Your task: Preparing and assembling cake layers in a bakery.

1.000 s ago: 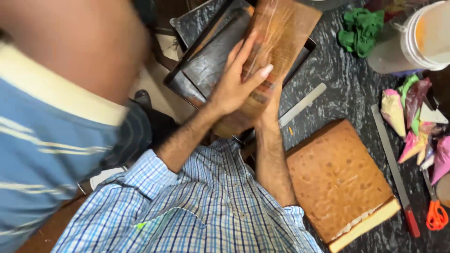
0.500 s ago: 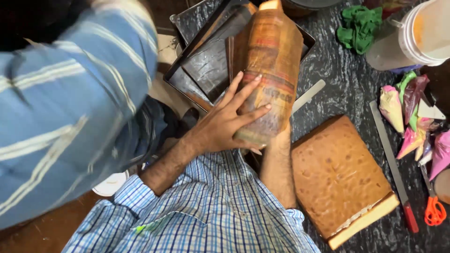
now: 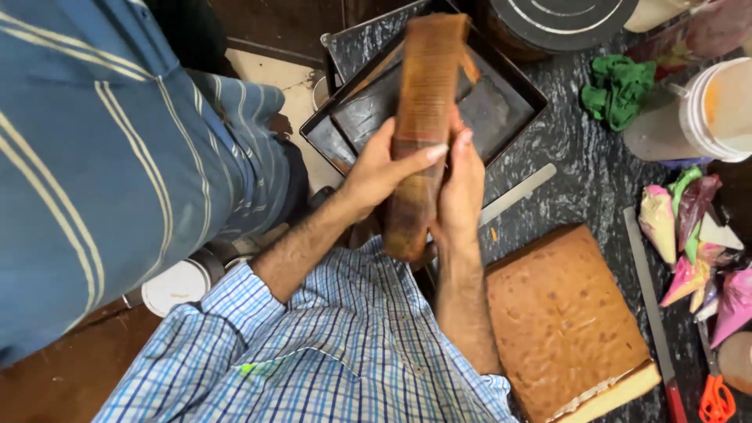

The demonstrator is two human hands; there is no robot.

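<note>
Both hands press a brown flat slab (image 3: 427,86) between them, and it stands on its edge. My left hand (image 3: 384,168) lies flat on its left face with the thumb across the edge. Its right face is covered by my right hand (image 3: 462,180). The slab hangs above a black square baking tray (image 3: 505,106) on the dark marbled counter (image 3: 587,188). To the right, close to my right forearm, a square brown sponge cake (image 3: 564,313) lies on the counter.
Another person in a blue striped shirt (image 3: 94,157) fills the left side. A metal blade (image 3: 521,192) lies beside the tray, and a long knife (image 3: 650,313) beside the cake. At the right are coloured piping bags (image 3: 689,243), orange scissors (image 3: 714,399), a white tub (image 3: 705,110) and a green cloth (image 3: 619,90).
The slab has turned from lying broad face up to standing on its edge between both hands. The person in the striped shirt has shifted across the left side.
</note>
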